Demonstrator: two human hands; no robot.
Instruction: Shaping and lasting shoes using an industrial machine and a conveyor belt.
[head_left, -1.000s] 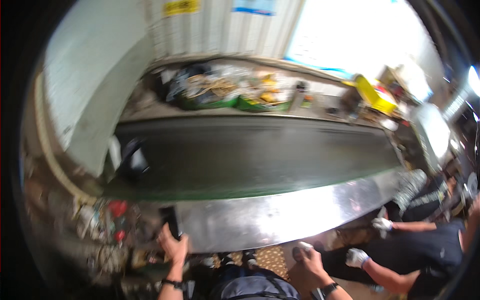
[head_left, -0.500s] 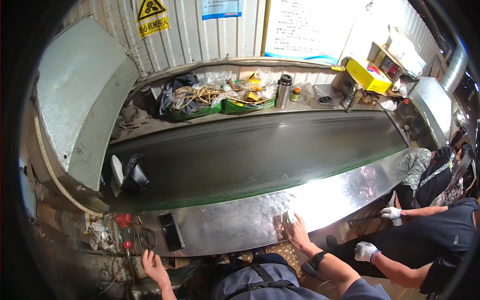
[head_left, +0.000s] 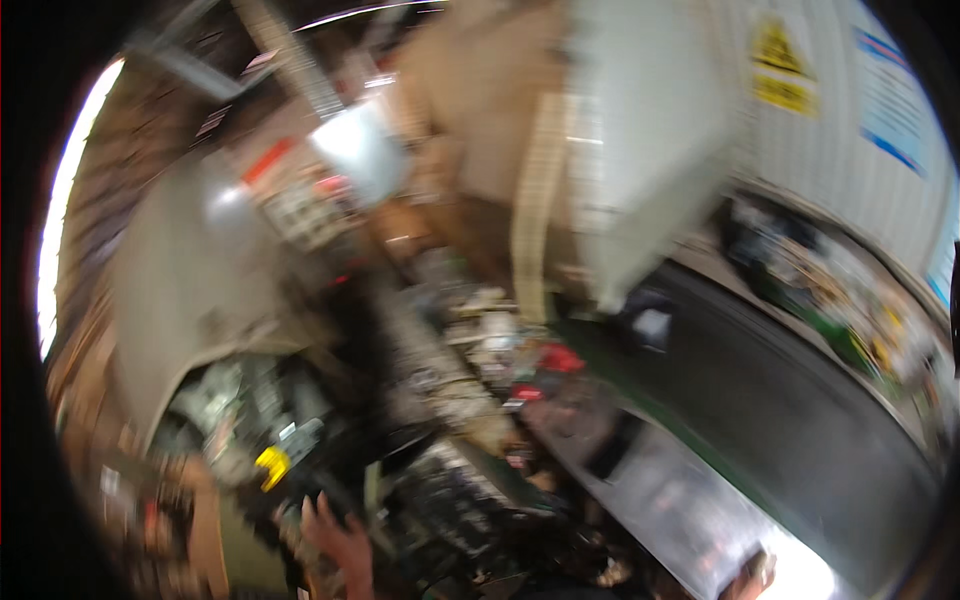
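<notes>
The whole picture is smeared by motion. My left hand (head_left: 338, 540) is at the lower left, fingers spread, with nothing visible in it. Just above it, a yellow object (head_left: 272, 466) lies by a grey piece (head_left: 300, 440) in a cluttered opening; their kinds are too blurred to name. My right hand (head_left: 752, 577) shows only partly at the bottom edge, over the shiny metal ledge (head_left: 680, 500); its fingers are too smeared to read. A dark phone (head_left: 615, 447) lies farther up that ledge.
A dark conveyor belt (head_left: 790, 420) runs beside the ledge under a pale metal hood (head_left: 650, 130). Red-handled tools (head_left: 560, 357) sit at the ledge's far end. A large grey curved housing (head_left: 190, 290) stands at left. Bagged clutter (head_left: 840, 290) lines the belt's far side.
The view has swung left, so the belt and ledge now sit at the right. My left hand has moved out over the clutter at left. The co-workers are out of view.
</notes>
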